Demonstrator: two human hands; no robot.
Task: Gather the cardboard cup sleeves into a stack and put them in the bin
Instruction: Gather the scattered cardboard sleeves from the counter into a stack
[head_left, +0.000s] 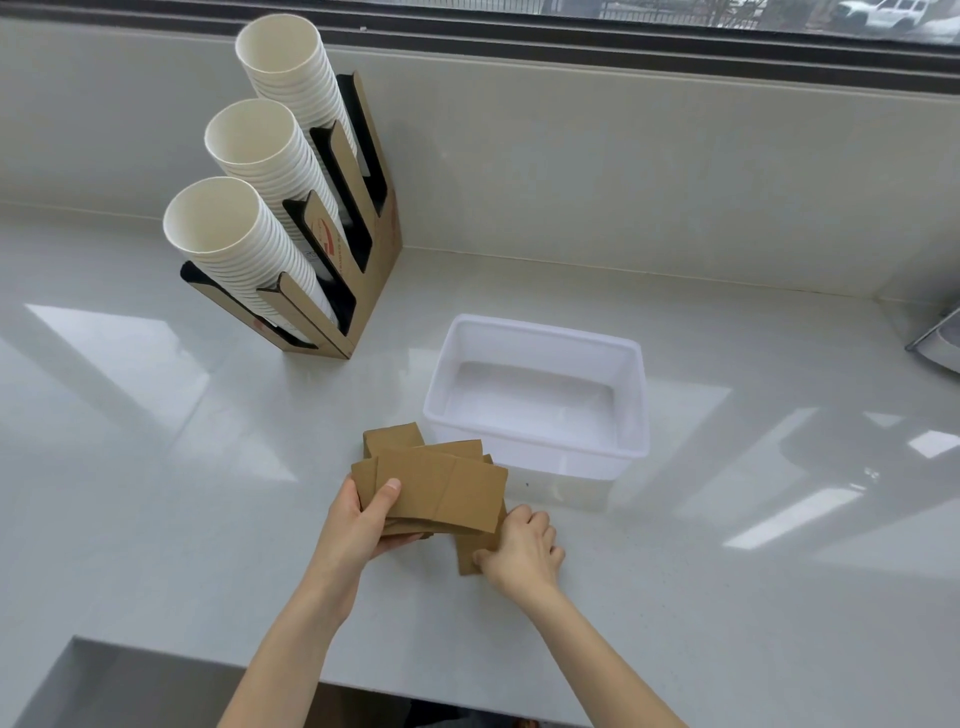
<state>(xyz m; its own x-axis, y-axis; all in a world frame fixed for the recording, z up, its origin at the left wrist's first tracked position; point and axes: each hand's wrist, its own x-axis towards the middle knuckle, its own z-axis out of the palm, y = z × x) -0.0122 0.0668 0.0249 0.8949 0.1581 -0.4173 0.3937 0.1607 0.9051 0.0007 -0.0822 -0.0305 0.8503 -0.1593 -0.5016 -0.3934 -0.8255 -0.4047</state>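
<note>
Both forearms reach over the glossy counter (156, 467) to square up the cup sleeves (441, 491).

Left hand (363, 519) clamps the fanned stack, thumb on top; right hand (522, 551) pinches a stray sleeve (467, 556) on the counter. Tapping the flat, matte kraft-card edges flush before lifting should help. Just beyond, the translucent white bin (540, 452) sits empty, its corners rounded.

Glossy grey counter (156, 467) — window (675, 15) above.

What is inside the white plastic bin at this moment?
The white bin shows only its bare floor; no sleeves are in it. Its near wall hides nothing inside.
</note>
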